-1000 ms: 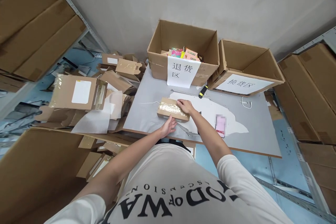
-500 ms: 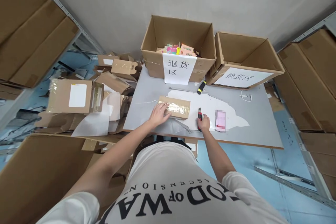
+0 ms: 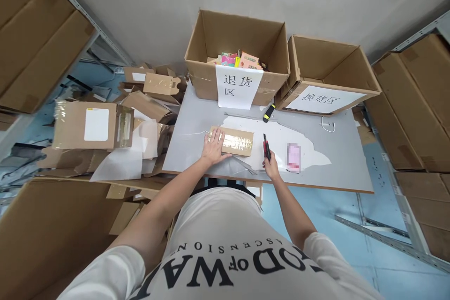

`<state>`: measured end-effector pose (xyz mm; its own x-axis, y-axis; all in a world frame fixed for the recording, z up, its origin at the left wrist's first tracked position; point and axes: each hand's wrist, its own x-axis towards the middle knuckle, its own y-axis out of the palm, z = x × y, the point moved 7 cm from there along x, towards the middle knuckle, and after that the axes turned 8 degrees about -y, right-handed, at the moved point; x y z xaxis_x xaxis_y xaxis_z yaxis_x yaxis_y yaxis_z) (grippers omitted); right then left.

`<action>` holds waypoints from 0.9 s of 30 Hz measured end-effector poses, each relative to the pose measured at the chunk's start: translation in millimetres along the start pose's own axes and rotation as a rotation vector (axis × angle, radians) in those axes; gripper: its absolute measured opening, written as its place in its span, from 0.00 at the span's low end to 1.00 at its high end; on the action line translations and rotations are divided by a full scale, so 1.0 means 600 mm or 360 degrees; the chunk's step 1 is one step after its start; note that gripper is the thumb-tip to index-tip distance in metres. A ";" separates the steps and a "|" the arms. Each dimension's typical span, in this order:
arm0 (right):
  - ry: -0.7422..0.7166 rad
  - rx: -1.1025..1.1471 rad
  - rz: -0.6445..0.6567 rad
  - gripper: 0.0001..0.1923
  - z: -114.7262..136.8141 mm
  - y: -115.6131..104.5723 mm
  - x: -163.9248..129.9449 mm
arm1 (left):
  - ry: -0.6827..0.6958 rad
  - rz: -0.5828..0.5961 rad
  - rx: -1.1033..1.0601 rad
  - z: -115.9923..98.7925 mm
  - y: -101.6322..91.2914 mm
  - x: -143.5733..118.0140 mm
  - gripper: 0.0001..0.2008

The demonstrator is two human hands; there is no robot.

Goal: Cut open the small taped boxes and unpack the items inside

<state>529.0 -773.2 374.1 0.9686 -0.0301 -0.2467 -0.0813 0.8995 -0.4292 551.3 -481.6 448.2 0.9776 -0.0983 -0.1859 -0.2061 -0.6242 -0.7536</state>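
Observation:
A small cardboard box [image 3: 239,142] with shiny clear tape along its top lies on the grey table [image 3: 190,117]. My left hand [image 3: 213,148] rests on its left end, fingers spread. To the right of the box, my right hand [image 3: 270,166] is closed around a red and black utility knife [image 3: 266,147], whose tip points away from me. A pink phone-like item [image 3: 293,157], partly pixelated, lies just right of that hand. Farther back on the table is a yellow and black cutter [image 3: 269,113].
Two big open cartons stand at the back: a left carton [image 3: 200,82] holding colourful packets and a right carton [image 3: 326,84], each with a paper sign. Opened boxes and a taped box [image 3: 84,126] are heaped at left. A white cable [image 3: 327,124] lies at right.
My right hand has closed around the utility knife and raised it off the table. My left hand has flattened out over the box's left end. The view has shifted slightly.

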 end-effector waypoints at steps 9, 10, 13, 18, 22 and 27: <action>-0.0081 0.0824 0.0173 0.36 0.049 0.026 -0.049 | -0.0020 -0.0064 0.0774 0.004 0.011 0.009 0.50; -0.0078 0.0836 0.0170 0.37 0.048 0.026 -0.049 | -0.0024 -0.0063 0.0828 0.003 0.011 0.009 0.51; -0.0058 0.0844 0.0180 0.37 0.045 0.024 -0.048 | -0.0022 -0.0077 0.0909 0.000 0.009 0.009 0.51; -0.0026 0.0771 0.0194 0.37 0.044 0.013 -0.050 | -0.0030 -0.0108 0.0902 -0.001 0.006 0.011 0.52; -0.0010 0.0689 0.0243 0.39 0.046 0.001 -0.046 | -0.0028 -0.0093 0.0894 0.001 0.006 0.014 0.51; -0.0019 0.0595 0.0385 0.40 0.051 -0.010 -0.038 | -0.0044 -0.0061 0.0907 0.002 0.006 0.016 0.51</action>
<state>514.9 -764.8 409.1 0.9350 0.2039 -0.2902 -0.2179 0.9758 -0.0161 560.1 -484.2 442.7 0.9850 -0.0585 -0.1623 -0.1679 -0.1093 -0.9797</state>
